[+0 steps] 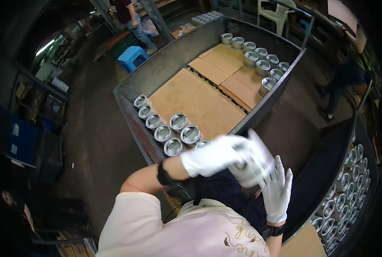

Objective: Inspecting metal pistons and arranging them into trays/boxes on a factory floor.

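Note:
In front of my chest a silver metal piston (253,169) is tilted and smeared by motion. My left hand (218,154), in a white glove, reaches across from the left with its fingers closed round the piston. My right hand (277,192), also gloved in white, is at the piston's right side with its fingers stretched upward and apart. Whether the right palm touches the piston, I cannot tell. Just beyond my left hand, several similar pistons (178,122) stand upright at the near left end of a large grey metal bin (126,92).
Cardboard sheets (191,100) line the bin, with more pistons (263,67) along its far right end. A second container at the lower right holds many pistons (340,201). A blue stool (132,58) stands beyond the bin. People stand at the far left (135,23) and right (349,73).

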Motion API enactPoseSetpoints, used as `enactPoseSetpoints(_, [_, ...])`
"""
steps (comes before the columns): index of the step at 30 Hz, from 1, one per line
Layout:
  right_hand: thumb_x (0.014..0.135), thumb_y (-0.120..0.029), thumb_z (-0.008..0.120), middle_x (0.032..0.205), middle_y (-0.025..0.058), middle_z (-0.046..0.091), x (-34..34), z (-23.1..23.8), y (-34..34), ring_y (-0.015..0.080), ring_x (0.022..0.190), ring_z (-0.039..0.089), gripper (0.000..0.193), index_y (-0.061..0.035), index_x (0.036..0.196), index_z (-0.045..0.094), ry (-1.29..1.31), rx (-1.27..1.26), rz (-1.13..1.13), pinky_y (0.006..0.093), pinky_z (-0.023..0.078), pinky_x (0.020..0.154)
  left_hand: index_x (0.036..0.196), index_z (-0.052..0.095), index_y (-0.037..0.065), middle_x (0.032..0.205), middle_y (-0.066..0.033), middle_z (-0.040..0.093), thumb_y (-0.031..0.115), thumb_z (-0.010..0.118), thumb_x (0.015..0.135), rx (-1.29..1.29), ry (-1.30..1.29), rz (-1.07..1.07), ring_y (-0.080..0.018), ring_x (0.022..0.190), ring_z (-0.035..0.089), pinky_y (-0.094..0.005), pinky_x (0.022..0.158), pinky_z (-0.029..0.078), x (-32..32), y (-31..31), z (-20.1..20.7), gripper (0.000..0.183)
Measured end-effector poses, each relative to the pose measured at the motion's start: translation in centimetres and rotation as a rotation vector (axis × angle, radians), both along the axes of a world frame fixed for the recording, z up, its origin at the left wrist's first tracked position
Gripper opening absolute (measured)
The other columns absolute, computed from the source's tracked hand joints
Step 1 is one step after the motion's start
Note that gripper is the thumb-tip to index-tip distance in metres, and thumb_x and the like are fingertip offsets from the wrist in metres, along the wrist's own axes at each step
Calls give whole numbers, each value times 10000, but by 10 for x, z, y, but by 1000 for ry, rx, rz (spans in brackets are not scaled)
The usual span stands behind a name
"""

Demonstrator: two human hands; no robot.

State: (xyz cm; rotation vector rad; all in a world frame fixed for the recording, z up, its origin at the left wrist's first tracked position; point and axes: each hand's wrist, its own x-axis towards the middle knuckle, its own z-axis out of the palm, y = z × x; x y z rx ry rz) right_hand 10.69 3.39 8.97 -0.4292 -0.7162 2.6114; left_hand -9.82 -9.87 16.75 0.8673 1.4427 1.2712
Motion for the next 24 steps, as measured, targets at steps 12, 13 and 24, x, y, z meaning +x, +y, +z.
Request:
enactPoseSetpoints(12, [985, -365, 423, 1398, 136, 453, 52, -58, 23, 260, 1289, 428, 538, -16, 1392, 392, -300, 226, -154, 404, 344, 1049, 1042, 629, 28, 938, -46, 652, 150, 652, 819, -477, 691, 772, -158, 822, 603, -291, 733, 492, -335, -115, -162, 256])
enactPoseSetpoints(13, [985, -345, 431, 1377, 121, 483, 56, -63, 25, 245, 1267, 453, 508, -27, 1381, 417, -323, 196, -172, 387, 364, 1032, 1031, 637, 22, 951, -77, 668, 172, 656, 805, -623, 875, 800, -197, 833, 625, -314, 735, 503, -362, -122, -190, 271])
enactPoseSetpoints(24, [951, -361, 495, 1329, 86, 533, 78, -76, 14, 217, 1199, 504, 478, -76, 1336, 487, -689, 189, -259, 362, 392, 982, 927, 660, 41, 959, -201, 654, 189, 640, 797, -668, 1191, 727, -381, 900, 617, -441, 784, 497, -364, -126, -356, 199])
